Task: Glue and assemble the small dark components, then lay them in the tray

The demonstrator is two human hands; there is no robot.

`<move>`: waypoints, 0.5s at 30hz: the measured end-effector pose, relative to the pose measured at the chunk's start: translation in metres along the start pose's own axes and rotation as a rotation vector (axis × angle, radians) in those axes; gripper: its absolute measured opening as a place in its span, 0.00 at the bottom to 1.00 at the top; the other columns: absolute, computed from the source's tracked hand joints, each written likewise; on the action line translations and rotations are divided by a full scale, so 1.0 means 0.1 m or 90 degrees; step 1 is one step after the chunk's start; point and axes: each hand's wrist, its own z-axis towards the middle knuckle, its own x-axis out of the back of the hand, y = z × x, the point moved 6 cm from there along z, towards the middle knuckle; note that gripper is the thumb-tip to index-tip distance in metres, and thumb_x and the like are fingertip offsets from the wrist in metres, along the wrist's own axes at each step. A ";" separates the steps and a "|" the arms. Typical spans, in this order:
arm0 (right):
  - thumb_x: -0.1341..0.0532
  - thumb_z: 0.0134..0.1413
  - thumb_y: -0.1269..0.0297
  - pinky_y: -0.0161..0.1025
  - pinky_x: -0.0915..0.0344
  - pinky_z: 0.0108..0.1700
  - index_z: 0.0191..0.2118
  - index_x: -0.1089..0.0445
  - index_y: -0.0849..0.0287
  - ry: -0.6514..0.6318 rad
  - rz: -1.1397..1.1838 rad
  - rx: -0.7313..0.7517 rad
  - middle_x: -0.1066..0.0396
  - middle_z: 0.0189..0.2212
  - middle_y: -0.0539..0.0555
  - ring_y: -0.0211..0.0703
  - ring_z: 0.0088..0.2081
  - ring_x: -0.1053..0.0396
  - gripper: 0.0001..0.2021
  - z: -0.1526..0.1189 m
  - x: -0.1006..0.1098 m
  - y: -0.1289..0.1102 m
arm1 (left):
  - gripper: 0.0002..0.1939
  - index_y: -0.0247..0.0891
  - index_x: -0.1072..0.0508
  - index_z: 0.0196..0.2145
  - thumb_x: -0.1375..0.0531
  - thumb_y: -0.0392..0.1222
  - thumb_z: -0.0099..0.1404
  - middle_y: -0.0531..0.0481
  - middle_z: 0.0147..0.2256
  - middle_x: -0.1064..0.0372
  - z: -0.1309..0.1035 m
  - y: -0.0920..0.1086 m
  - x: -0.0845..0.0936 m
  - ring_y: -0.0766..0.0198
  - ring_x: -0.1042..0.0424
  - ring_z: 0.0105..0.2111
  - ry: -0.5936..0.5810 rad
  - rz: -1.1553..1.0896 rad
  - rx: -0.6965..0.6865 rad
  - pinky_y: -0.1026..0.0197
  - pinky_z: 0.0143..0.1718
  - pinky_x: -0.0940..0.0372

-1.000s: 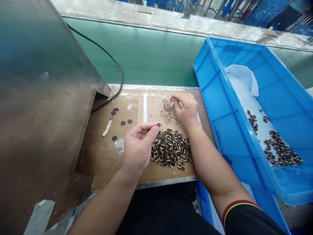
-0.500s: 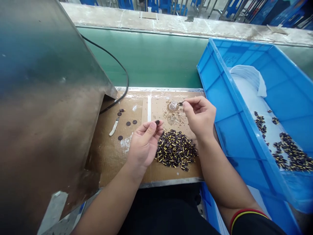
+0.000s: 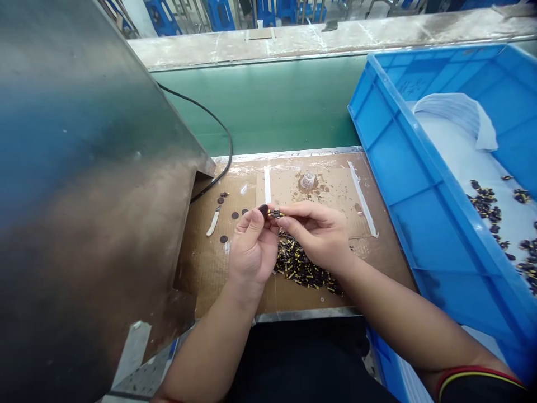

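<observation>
Between the thumb and fingers of my left hand (image 3: 254, 246) is a small dark round disc (image 3: 263, 210), tilted up. My right hand (image 3: 321, 232) pinches a small black-and-yellow part (image 3: 276, 214), its end right at the disc; whether they touch I cannot tell. Below both hands lies a pile of the same black-and-yellow parts (image 3: 308, 268), partly hidden by my right hand. A clear lump (image 3: 308, 179) sits in a brown stain on the cardboard beyond my hands. To the left, several loose dark discs (image 3: 224, 239) lie near a white-handled tool (image 3: 213, 222).
A large metal housing (image 3: 104, 184) stands close on the left, with a black cable (image 3: 229, 140) curving from it. On the right, a blue crate (image 3: 403, 157) holds white sheeting and more dark parts. A green panel (image 3: 285, 112) runs behind the cardboard-covered table (image 3: 293, 305).
My right hand has moved left and down from the clear lump, bringing the black-and-yellow part to the disc in my left hand. The camera view has shifted slightly.
</observation>
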 end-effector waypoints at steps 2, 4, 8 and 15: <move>0.30 0.56 0.69 0.43 0.21 0.45 0.44 0.20 0.50 0.013 -0.063 0.035 0.19 0.40 0.50 0.42 0.42 0.21 0.10 -0.03 0.01 -0.01 | 0.10 0.41 0.19 0.33 0.26 0.45 0.57 0.53 0.37 0.22 -0.01 0.00 0.01 0.69 0.25 0.38 0.005 0.006 0.003 0.65 0.43 0.29; 0.30 0.56 0.69 0.43 0.21 0.45 0.43 0.20 0.51 0.019 -0.090 0.051 0.19 0.39 0.50 0.42 0.42 0.21 0.10 -0.04 0.01 -0.02 | 0.09 0.41 0.19 0.33 0.27 0.46 0.58 0.52 0.38 0.22 -0.01 -0.01 0.03 0.67 0.25 0.38 0.012 0.018 0.004 0.63 0.44 0.28; 0.30 0.56 0.68 0.42 0.22 0.44 0.43 0.20 0.52 0.018 -0.070 0.034 0.19 0.39 0.51 0.41 0.41 0.21 0.09 -0.04 0.01 -0.01 | 0.10 0.41 0.20 0.32 0.26 0.46 0.56 0.52 0.37 0.22 -0.01 0.01 0.03 0.68 0.25 0.38 0.022 0.030 -0.011 0.65 0.44 0.29; 0.30 0.56 0.67 0.43 0.21 0.45 0.43 0.20 0.53 0.019 -0.047 0.005 0.19 0.39 0.52 0.41 0.40 0.21 0.08 -0.03 0.01 0.05 | 0.10 0.43 0.19 0.32 0.26 0.47 0.56 0.52 0.38 0.22 -0.01 0.02 0.01 0.68 0.25 0.39 0.022 0.071 -0.014 0.66 0.45 0.29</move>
